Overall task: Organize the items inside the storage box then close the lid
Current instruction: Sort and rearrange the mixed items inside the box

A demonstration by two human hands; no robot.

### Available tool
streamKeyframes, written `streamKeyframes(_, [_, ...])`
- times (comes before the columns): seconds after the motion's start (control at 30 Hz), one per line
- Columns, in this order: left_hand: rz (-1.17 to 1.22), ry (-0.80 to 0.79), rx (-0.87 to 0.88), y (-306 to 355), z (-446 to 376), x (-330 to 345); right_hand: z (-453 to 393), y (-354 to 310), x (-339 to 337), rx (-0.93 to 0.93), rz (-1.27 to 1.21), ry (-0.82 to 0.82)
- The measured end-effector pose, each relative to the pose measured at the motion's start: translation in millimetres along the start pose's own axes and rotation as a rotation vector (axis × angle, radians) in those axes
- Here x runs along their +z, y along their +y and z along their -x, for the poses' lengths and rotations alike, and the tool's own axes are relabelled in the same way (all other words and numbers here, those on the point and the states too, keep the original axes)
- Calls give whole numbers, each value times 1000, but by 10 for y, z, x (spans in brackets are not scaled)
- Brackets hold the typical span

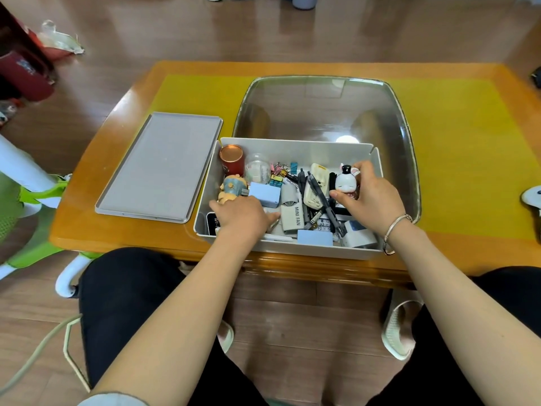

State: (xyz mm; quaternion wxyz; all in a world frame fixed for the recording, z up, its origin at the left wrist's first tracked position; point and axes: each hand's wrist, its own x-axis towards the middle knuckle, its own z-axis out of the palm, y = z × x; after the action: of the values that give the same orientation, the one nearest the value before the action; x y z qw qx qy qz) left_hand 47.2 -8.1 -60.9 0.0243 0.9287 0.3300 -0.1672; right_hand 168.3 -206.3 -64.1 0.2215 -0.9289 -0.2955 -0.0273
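A white storage box (295, 146) sits at the table's near edge, full of mixed items. Its grey lid (159, 168) lies flat on the table to the left. My right hand (371, 197) holds a white rabbit figurine (345, 181) at the box's right side. My left hand (243, 215) reaches into the left front of the box, fingers down among the items; what it touches is hidden. Inside are a copper-topped red tin (232, 159), a clear jar (258, 168), an orange doll (232, 187), binder clips (279, 171), pens (317, 191), a grey "MINI FAN" (292, 218) and blue boxes (265, 194).
The box rests on a glass-covered inset (322, 106) of the wooden table (123, 238) with yellow mats (456, 159). My knees are under the near edge. A green-and-white chair (26, 194) stands at left, and a white object (531, 197) sits at the right edge.
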Motion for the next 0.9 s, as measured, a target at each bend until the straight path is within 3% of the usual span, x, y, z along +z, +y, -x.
streamKeyframes(0.27, [197, 65, 87, 68, 29, 79, 0, 0, -3, -18, 29, 4])
streamKeyframes(0.5, [233, 282, 136, -56, 7, 89, 6, -15, -22, -2, 14, -10])
streamKeyframes(0.73, [611, 422, 190, -157, 33, 8, 25, -43, -61, -76, -29, 22])
streamKeyframes(0.9, [806, 430, 307, -225, -25, -94, 13, -28, -83, 20, -248, 41])
